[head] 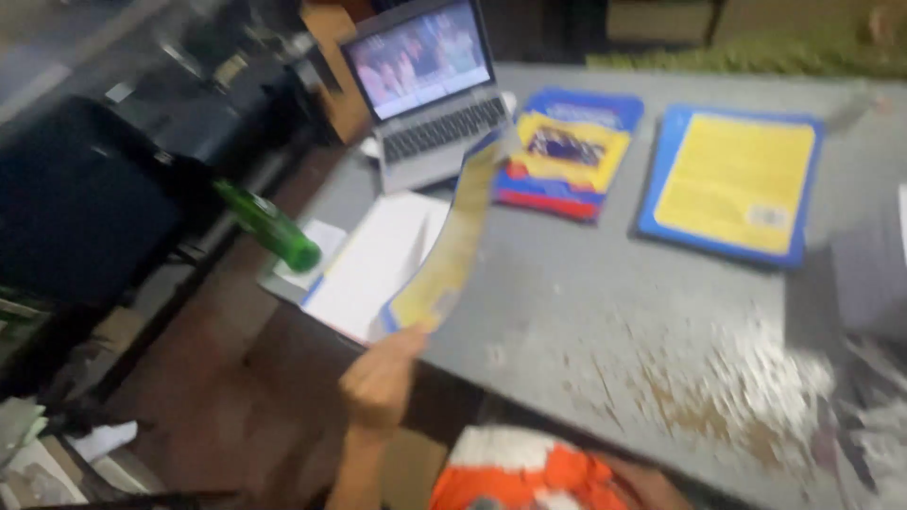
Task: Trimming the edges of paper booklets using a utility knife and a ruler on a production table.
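One hand of mine shows, my left hand (380, 376), raised over the near edge of the grey table (605, 302) with its fingers closed around the bottom corner of a yellow-and-blue book (452, 241). I hold the book up on edge, so that its cover curves away from me and its far corner reaches almost to the laptop (430, 90). My right hand is out of view, so I cannot tell what it does. Just beside the lifted book, to its left, an open white notebook (373, 260) lies flat near the table's corner, and a green bottle (269, 227) juts out over that corner, tilted, with its darker end pointing away from the table. The laptop stands open at the far left of the table, its screen lit with a bright picture and its keyboard facing me. To the right of it lies a small stack of books (567, 151), blue and yellow on top with a red edge below, and farther right, well apart from my hand, a larger blue book with a yellow panel (732, 184) lies flat. The paint of the table is worn and flaking at the near right. Below my wrist I see orange and white cloth (520, 472). Everything is blurred, so finer detail is lost.
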